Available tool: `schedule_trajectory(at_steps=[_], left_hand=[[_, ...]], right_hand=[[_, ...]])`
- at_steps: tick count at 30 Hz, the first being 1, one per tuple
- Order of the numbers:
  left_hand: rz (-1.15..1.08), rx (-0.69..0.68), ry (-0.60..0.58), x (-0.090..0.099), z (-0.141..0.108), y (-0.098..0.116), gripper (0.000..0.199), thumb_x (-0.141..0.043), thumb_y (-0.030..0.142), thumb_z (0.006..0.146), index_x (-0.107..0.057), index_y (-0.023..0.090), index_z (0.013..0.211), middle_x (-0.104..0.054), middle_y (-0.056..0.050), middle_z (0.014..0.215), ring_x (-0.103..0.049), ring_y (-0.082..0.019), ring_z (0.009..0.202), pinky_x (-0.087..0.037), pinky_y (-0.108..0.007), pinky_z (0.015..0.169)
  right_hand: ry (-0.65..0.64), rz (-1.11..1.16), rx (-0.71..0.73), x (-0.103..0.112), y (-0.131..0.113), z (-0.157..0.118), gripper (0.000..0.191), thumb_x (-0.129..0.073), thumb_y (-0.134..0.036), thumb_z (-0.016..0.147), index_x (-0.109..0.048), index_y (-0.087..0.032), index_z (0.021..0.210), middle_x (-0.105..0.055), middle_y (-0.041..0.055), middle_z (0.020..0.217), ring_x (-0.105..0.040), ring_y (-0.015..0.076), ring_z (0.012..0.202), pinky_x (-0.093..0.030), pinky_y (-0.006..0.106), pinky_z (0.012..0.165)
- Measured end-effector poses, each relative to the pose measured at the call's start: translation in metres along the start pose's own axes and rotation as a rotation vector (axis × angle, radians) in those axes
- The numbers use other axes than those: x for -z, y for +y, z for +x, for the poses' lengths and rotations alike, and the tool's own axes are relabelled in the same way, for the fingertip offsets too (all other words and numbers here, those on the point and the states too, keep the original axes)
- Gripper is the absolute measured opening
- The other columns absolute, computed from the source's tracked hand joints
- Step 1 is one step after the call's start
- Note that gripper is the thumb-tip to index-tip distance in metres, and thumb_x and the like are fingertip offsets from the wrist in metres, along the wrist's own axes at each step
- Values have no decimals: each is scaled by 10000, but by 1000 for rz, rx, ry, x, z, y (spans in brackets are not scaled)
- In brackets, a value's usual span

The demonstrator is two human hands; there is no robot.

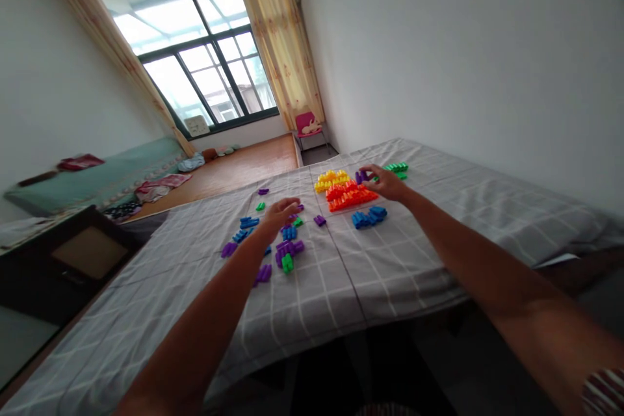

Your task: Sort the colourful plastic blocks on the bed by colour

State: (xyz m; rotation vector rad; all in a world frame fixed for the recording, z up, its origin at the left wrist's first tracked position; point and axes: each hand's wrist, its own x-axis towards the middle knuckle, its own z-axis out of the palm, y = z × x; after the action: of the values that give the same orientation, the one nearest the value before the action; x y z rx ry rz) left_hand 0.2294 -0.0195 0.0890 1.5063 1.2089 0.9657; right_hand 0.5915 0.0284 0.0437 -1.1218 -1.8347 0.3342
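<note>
My left hand [283,211] is over the scattered pieces on the left, its fingers reaching toward a purple piece partly hidden beneath them. Around it lie blue pieces [289,233], purple pieces [287,250] and a green piece [287,264]. My right hand [384,182] has its thumb and fingers around a purple piece [361,177], behind the orange-red group [348,195]. Beside that group are yellow pieces [331,180], blue pieces [369,217] and green pieces [397,168]. A single purple piece [319,220] lies between the two areas.
The pieces rest on a grey checked cloth [404,273] with its near edge in front of me. A dark cabinet [63,273] stands at the left. Farther back are a pink chair [308,125], a wooden platform [244,162] and a window; a white wall rises at the right.
</note>
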Motion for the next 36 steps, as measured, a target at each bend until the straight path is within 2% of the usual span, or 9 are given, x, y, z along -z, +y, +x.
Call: schedule_trajectory(at_steps=[2,5,7,10,16,20,23,33,36], left_hand=[[41,14,103,39,-11,-4,544,-781,537,588,-682,185,990,-684,-90,1007,-641,-238,977,-507,-350,800],[39,78,274,88,-28,-16,502,-821,471,519,-696,183,910,-702,-82,966,-655,-232,915,-519,-328,733],[34,130,350,106,-37,-26,462,-820,428,507,-697,175,873,-709,-80,938,-660,-220,865,-517,-310,693],[36,145,375,112,-46,-40,425,-797,408,521,-703,175,864,-707,-71,893,-661,-211,837,-518,-294,675],[63,79,397,122,-45,-56,387,-781,368,525,-718,192,864,-704,-48,851,-656,-202,822,-518,-273,650],[26,57,508,148,-40,-66,312,-719,297,572,-703,173,859,-698,-40,795,-651,-174,782,-500,-243,622],[-44,65,613,161,-39,-77,255,-662,245,597,-680,150,833,-684,-40,783,-650,-154,756,-488,-219,596],[-149,-23,826,174,-46,-120,247,-555,196,618,-661,137,834,-690,-65,878,-658,-136,740,-461,-193,550],[-103,-29,840,177,-44,-125,267,-527,202,643,-670,136,858,-702,-74,909,-663,-141,755,-463,-199,564]], right_hand=[[64,-116,-63,38,28,-7,380,-625,-249,750,-638,-200,1126,-690,69,1036,-654,186,842,-539,315,763],[14,-332,-211,76,69,-28,363,-638,-211,679,-674,-159,1037,-699,90,1007,-651,182,786,-531,298,745],[-26,-456,-300,83,88,-40,340,-630,-220,673,-687,-148,1000,-707,99,998,-653,192,789,-524,299,742],[-52,-528,-324,76,95,-48,319,-586,-233,708,-693,-166,1001,-722,84,990,-660,195,817,-515,292,746],[-79,-541,-182,60,48,-40,348,-602,-256,705,-694,-159,1027,-704,111,1085,-649,231,943,-487,370,870],[-373,-266,-91,38,7,-51,349,-591,-352,758,-698,-207,1057,-720,63,1019,-663,197,892,-516,326,821],[-435,-178,-112,25,-11,-59,348,-565,-406,785,-712,-218,1038,-730,58,953,-667,208,895,-512,347,854],[-399,-144,-140,19,-10,-70,387,-564,-477,792,-710,-214,1035,-718,83,1052,-681,256,927,-530,391,837],[-295,-236,-135,16,-9,-67,398,-539,-511,804,-708,-229,1028,-731,76,971,-692,259,841,-540,407,789]])
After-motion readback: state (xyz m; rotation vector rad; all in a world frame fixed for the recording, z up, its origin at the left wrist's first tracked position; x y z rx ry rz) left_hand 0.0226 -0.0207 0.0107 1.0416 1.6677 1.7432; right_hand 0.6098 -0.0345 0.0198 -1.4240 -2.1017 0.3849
